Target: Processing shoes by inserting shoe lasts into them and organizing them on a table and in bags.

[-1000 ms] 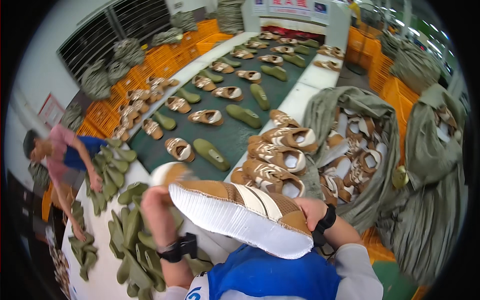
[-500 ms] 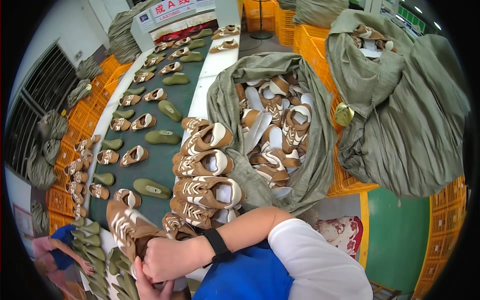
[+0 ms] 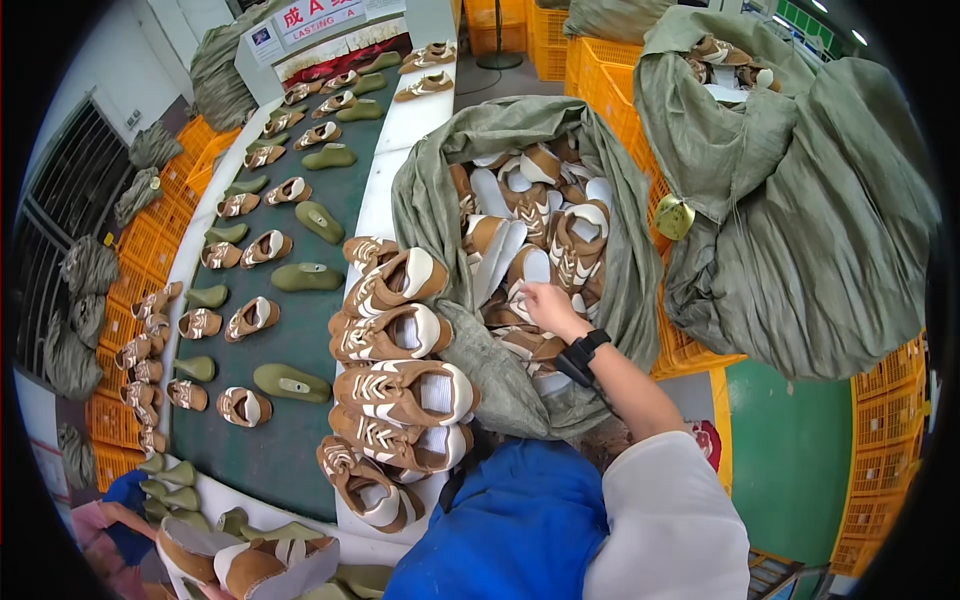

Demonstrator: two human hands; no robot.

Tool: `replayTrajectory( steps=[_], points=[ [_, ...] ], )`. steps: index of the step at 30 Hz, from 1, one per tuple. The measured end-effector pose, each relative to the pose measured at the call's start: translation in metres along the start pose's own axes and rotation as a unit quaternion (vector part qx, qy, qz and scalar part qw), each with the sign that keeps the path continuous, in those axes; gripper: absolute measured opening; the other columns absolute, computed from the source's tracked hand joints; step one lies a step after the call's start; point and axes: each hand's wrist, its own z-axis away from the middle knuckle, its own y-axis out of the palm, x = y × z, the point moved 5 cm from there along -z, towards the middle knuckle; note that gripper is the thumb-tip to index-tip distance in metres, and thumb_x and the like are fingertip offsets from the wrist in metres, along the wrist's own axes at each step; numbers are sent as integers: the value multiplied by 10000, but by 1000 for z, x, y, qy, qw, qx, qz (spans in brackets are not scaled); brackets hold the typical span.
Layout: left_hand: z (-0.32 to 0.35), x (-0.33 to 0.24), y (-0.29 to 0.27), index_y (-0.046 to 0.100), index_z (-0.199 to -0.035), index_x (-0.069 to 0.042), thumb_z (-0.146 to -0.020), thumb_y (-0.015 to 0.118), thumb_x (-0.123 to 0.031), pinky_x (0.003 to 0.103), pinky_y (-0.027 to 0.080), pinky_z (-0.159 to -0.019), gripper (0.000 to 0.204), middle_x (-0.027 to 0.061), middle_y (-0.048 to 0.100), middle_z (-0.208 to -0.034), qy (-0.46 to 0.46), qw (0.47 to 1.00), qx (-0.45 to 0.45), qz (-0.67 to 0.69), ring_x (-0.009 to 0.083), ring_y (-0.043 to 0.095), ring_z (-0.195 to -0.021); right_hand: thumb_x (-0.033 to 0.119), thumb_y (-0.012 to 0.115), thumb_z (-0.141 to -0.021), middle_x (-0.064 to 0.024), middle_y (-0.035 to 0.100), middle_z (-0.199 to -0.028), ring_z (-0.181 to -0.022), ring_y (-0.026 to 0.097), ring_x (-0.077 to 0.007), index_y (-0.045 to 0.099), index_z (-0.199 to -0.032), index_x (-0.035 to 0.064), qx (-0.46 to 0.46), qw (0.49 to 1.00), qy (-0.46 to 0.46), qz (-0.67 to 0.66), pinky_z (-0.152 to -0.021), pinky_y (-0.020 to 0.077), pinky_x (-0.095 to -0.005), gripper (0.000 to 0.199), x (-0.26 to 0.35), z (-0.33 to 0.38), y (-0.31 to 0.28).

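Note:
My right hand (image 3: 552, 308) reaches into a large green cloth sack (image 3: 425, 190) full of brown and white sneakers. Its fingers are bent closed at the edge of a brown sneaker (image 3: 531, 264) that lies among the others. I do not see my left hand. At the lower left, two brown and white shoes (image 3: 278, 568) lean heel-up over the green shoe lasts; whether anything holds them is out of sight. A stack of laced sneakers (image 3: 405, 390) lines the white ledge (image 3: 420, 130) between the sack and the green conveyor belt (image 3: 270, 450).
Sneakers and green lasts (image 3: 290, 382) stand in rows along the belt. Orange crates (image 3: 605, 85) and another full sack (image 3: 700, 150) are to the right. At the lower left, a person's pink-sleeved arm (image 3: 110, 530) is near more lasts (image 3: 170, 485).
My right hand has left the sneaker at the lower left and moved right into the sack. My left hand has gone out of sight. The view has shifted slightly.

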Motion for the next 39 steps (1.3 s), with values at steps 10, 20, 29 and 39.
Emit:
replayTrajectory(
  steps=[10, 20, 29, 39],
  points=[
    [-1, -4, 19, 475, -1261, 12, -829, 608, -319, 509, 296, -1026, 560, 272, 432, -1302, 95, 981, 33, -169, 422, 390, -1225, 394, 560, -812, -194, 457, -1291, -1215, 397, -355, 371, -1349, 139, 63, 983, 44, 169, -986, 354, -440, 623, 17, -148, 30],
    [5, 18, 13, 497, -1254, -16, -840, 590, -302, 498, 334, -1000, 512, 250, 436, -1308, 60, 982, 23, -180, 415, 407, -1213, 550, 554, -818, -174, 634, -1024, -980, 587, -287, 624, -1094, 51, 485, 823, 164, -246, -892, 431, -364, 574, -36, -62, 62],
    [-8, 8, 57, 498, -1245, -4, -791, 640, -213, 478, 344, -997, 520, 281, 427, -1298, 103, 982, 54, -147, 415, 430, -1193, 482, 620, -801, -101, 569, -1188, -1088, 513, -200, 560, -1188, 48, 449, 872, 19, -194, -934, 384, -291, 584, 11, -8, 45],
    [5, 12, 30, 510, -1252, -37, -768, 668, -203, 483, 345, -1000, 536, 252, 439, -1304, 62, 981, 9, -184, 405, 432, -1195, 246, 694, -667, -205, 563, -1015, -952, 551, -309, 650, -1010, 51, 421, 897, -47, 130, -811, 465, -362, 397, -88, 21, 29]
  ],
)
